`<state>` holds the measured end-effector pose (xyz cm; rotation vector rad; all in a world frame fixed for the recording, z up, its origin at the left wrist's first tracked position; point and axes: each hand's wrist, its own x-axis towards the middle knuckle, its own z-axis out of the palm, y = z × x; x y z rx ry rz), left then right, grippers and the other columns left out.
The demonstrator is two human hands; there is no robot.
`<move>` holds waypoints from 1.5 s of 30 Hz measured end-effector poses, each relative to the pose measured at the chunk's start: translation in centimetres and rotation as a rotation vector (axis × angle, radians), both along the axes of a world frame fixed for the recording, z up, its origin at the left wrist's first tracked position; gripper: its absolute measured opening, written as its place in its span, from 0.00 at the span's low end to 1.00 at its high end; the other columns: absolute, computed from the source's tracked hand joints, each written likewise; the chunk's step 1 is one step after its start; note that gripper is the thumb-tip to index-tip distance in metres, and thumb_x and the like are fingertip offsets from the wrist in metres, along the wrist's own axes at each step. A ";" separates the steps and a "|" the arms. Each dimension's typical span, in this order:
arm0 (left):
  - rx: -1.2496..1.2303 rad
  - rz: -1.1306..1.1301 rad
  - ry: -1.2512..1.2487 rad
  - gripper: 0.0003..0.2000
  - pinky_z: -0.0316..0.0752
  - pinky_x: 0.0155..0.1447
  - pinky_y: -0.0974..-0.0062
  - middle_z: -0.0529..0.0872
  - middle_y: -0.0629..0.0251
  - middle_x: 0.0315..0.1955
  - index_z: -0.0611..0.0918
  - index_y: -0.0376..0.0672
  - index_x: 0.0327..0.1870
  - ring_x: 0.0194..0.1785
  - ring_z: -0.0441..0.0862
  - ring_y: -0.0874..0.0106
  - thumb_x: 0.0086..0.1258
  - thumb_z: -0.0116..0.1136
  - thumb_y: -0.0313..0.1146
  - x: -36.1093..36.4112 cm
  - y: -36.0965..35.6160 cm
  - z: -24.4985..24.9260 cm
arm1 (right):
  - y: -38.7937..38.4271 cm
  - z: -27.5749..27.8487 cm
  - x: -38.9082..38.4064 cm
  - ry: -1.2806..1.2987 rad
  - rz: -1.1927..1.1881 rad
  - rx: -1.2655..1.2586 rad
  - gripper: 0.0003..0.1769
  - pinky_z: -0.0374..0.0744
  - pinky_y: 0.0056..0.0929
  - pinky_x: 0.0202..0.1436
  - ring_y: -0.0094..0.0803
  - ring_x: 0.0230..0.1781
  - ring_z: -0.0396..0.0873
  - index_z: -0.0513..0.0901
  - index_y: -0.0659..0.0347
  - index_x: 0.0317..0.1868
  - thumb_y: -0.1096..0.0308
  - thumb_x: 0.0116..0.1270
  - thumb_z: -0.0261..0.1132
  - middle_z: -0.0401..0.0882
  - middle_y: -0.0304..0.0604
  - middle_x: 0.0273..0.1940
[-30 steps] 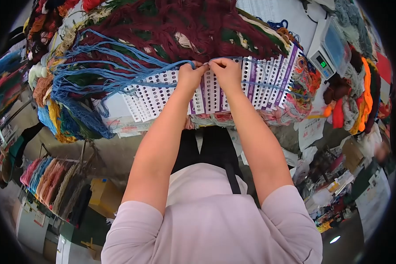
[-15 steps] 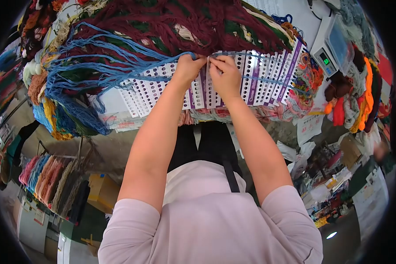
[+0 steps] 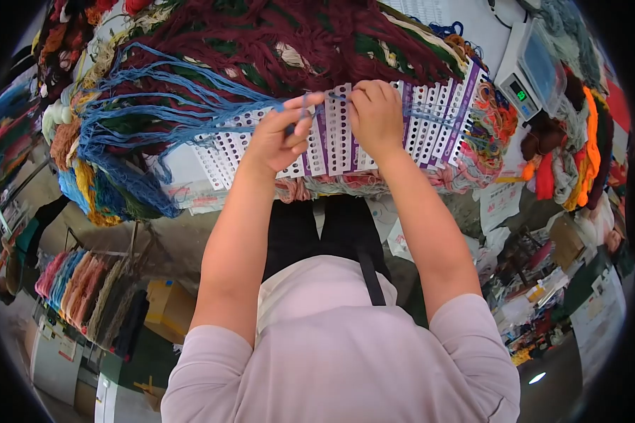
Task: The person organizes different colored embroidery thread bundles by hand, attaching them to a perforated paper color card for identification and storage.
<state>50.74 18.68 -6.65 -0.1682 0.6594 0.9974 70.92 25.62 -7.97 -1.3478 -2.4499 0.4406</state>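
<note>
- Fingers (image 3: pixel 302 103) of left hand (image 3: pixel 271 141): loosely curled, blue yarn (image 3: pixel 141 118) looped round them.
- In right hand (image 3: pixel 378 120), closed: the same yarn, pinched above punched cards (image 3: pixel 337 137).
- Apparently working the strand between both hands; calls for light, even tension.
- Beyond, on the surface (image 3: pixel 171 168): maroon yarn (image 3: pixel 310 32), partly under the blue.
</note>
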 end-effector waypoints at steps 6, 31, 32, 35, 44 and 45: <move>0.182 -0.435 0.835 0.12 0.63 0.25 0.83 0.74 0.75 0.20 0.84 0.46 0.52 0.23 0.70 0.84 0.72 0.54 0.30 3.7 2.3 -1.9 | -1.1 0.1 -0.1 0.314 0.124 -0.120 0.12 0.74 0.44 0.44 0.48 0.41 0.75 0.74 0.61 0.42 0.77 0.56 0.62 0.74 0.47 0.33; 0.068 0.277 0.097 0.09 0.64 0.31 0.80 0.70 0.70 0.29 0.72 0.44 0.33 0.17 0.57 0.81 0.76 0.45 0.34 -8.4 -1.1 3.0 | 1.1 -2.9 -1.1 -0.011 -0.110 -0.503 0.08 0.75 0.49 0.49 0.53 0.45 0.77 0.74 0.61 0.43 0.72 0.64 0.54 0.79 0.53 0.41; 0.107 0.278 0.096 0.09 0.62 0.30 0.80 0.69 0.69 0.28 0.72 0.43 0.33 0.18 0.57 0.81 0.76 0.44 0.34 -10.1 -1.5 3.7 | 1.2 -3.0 -1.1 -0.014 -0.117 -0.505 0.08 0.75 0.49 0.50 0.54 0.46 0.77 0.74 0.62 0.43 0.73 0.64 0.54 0.79 0.53 0.42; 0.033 0.218 0.287 0.11 0.58 0.27 0.80 0.68 0.70 0.26 0.72 0.43 0.31 0.17 0.56 0.81 0.77 0.43 0.35 -14.3 -2.3 6.2 | 1.2 -3.1 -1.3 -0.005 -0.125 -0.503 0.08 0.75 0.49 0.50 0.54 0.46 0.78 0.75 0.63 0.42 0.73 0.63 0.53 0.80 0.54 0.41; 0.050 0.325 0.502 0.09 0.57 0.26 0.81 0.67 0.70 0.27 0.70 0.41 0.34 0.19 0.56 0.81 0.77 0.46 0.33 -21.1 -1.1 11.6 | 1.0 -3.6 -1.3 0.039 -0.157 -0.508 0.06 0.75 0.50 0.47 0.55 0.43 0.78 0.75 0.62 0.39 0.71 0.63 0.55 0.80 0.55 0.39; 0.074 0.399 0.465 0.08 0.58 0.27 0.81 0.67 0.71 0.27 0.70 0.42 0.34 0.19 0.56 0.81 0.76 0.46 0.33 -21.9 -0.9 11.6 | 1.0 -3.7 -1.3 0.049 -0.158 -0.509 0.06 0.75 0.50 0.47 0.56 0.43 0.78 0.76 0.61 0.38 0.70 0.63 0.55 0.80 0.55 0.39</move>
